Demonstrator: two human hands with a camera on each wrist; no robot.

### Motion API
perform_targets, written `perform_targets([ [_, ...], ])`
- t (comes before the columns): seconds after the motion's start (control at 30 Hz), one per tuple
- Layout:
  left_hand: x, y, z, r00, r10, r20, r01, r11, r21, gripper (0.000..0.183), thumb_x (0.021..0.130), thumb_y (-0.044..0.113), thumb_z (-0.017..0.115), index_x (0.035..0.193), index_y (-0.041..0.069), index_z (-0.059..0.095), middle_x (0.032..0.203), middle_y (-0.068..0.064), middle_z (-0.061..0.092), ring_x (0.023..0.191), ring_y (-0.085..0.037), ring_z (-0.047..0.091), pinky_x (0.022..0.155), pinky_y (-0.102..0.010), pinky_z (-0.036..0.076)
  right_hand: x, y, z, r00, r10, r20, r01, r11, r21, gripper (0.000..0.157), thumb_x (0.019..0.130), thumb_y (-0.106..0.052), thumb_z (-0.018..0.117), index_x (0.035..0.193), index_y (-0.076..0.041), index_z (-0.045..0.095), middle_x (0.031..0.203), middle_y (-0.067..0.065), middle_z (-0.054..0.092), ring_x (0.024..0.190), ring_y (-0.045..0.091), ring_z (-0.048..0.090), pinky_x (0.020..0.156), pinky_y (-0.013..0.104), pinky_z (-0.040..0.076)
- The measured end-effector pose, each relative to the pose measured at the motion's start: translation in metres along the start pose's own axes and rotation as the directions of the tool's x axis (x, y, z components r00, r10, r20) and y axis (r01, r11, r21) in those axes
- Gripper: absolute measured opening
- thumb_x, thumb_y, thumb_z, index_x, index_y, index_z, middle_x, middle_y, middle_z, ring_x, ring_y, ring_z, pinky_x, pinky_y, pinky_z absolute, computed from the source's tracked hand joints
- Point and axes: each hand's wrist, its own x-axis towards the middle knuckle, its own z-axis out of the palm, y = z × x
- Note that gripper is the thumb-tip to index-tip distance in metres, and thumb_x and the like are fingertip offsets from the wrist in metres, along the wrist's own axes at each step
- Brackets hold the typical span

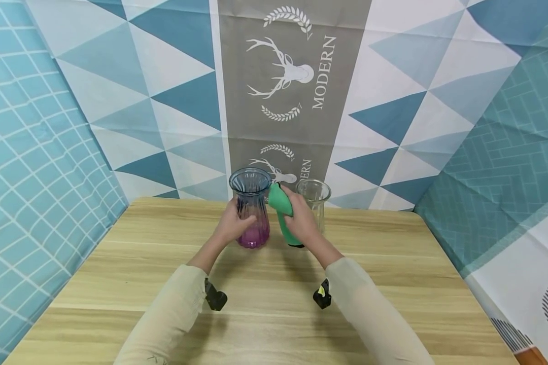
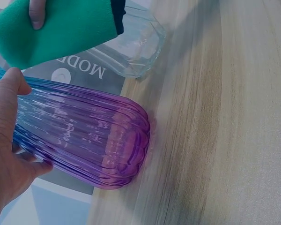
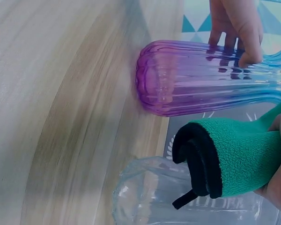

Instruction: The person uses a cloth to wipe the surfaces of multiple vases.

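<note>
A ribbed glass vase (image 1: 254,223), blue at its flared rim and purple at the base, stands upright near the table's back edge. My left hand (image 1: 231,221) grips its side, thumb in front and fingers behind, as the left wrist view shows. A folded green cloth (image 1: 288,229) with black edging hangs from my right hand (image 1: 303,215), which holds it just right of the vase. Behind that hand stands a clear glass vase (image 1: 314,191), partly hidden; its faceted base (image 2: 143,47) shows in the left wrist view.
The wooden table (image 1: 265,324) meets a patterned backdrop (image 1: 178,101) with triangles and a deer print close behind the vases. Tiled-pattern sheets hang at the left and right. A small black device (image 1: 215,296) is strapped at each wrist.
</note>
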Motion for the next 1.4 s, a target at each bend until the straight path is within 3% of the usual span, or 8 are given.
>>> perform_targets([
  [0.37, -0.002, 0.001, -0.002, 1.000, -0.021, 0.014, 0.020, 1.000, 0.015, 0.065, 0.077, 0.012, 0.065, 0.134, -0.002, 0.037, 0.125, -0.022, 0.052, 0.116, -0.034, 0.053, 0.102, -0.047, 0.044, 0.000, -0.010, 0.007, 0.998, -0.033, 0.062, 0.032, 0.999, 0.015, 0.070, 0.081, 0.002, 0.063, 0.144, -0.018, 0.037, 0.134, 0.018, 0.048, 0.122, 0.034, 0.049, 0.100, 0.050, 0.044],
  [0.67, -0.003, 0.004, -0.003, 0.999, -0.035, 0.026, 0.034, 0.999, 0.027, 0.063, 0.077, 0.013, 0.064, 0.132, -0.002, 0.038, 0.122, -0.022, 0.053, 0.114, -0.034, 0.054, 0.100, -0.047, 0.045, -0.004, -0.005, 0.012, 0.990, -0.034, 0.136, 0.049, 0.993, -0.109, 0.069, 0.082, -0.001, 0.063, 0.143, -0.020, 0.037, 0.131, 0.018, 0.050, 0.115, 0.036, 0.054, 0.093, 0.049, 0.049],
  [0.93, -0.002, 0.002, -0.004, 0.999, -0.021, 0.025, 0.020, 0.999, 0.043, 0.068, 0.077, 0.014, 0.065, 0.136, -0.003, 0.035, 0.130, -0.024, 0.049, 0.121, -0.036, 0.050, 0.104, -0.049, 0.041, -0.013, 0.002, 0.017, 0.976, -0.014, 0.216, 0.053, 0.983, -0.176, 0.067, 0.085, -0.005, 0.064, 0.144, -0.019, 0.036, 0.135, 0.018, 0.048, 0.115, 0.035, 0.055, 0.092, 0.049, 0.049],
  [1.2, -0.003, 0.005, -0.005, 0.999, -0.029, 0.036, 0.029, 1.000, 0.005, 0.065, 0.078, 0.012, 0.064, 0.134, -0.001, 0.036, 0.127, -0.022, 0.052, 0.117, -0.035, 0.053, 0.102, -0.048, 0.044, -0.020, 0.010, 0.024, 0.962, -0.014, 0.271, 0.079, 0.970, -0.229, 0.068, 0.084, -0.007, 0.066, 0.144, -0.021, 0.036, 0.129, 0.017, 0.052, 0.107, 0.033, 0.058, 0.088, 0.047, 0.051],
  [1.4, -0.003, 0.004, -0.005, 0.999, -0.021, 0.042, 0.021, 1.000, -0.011, 0.064, 0.078, 0.011, 0.064, 0.134, -0.001, 0.036, 0.125, -0.022, 0.052, 0.116, -0.035, 0.054, 0.101, -0.048, 0.044, -0.027, 0.018, 0.031, 0.940, 0.015, 0.342, 0.081, 0.962, -0.262, 0.065, 0.085, -0.008, 0.065, 0.143, -0.020, 0.038, 0.127, 0.016, 0.053, 0.106, 0.032, 0.058, 0.088, 0.046, 0.051],
])
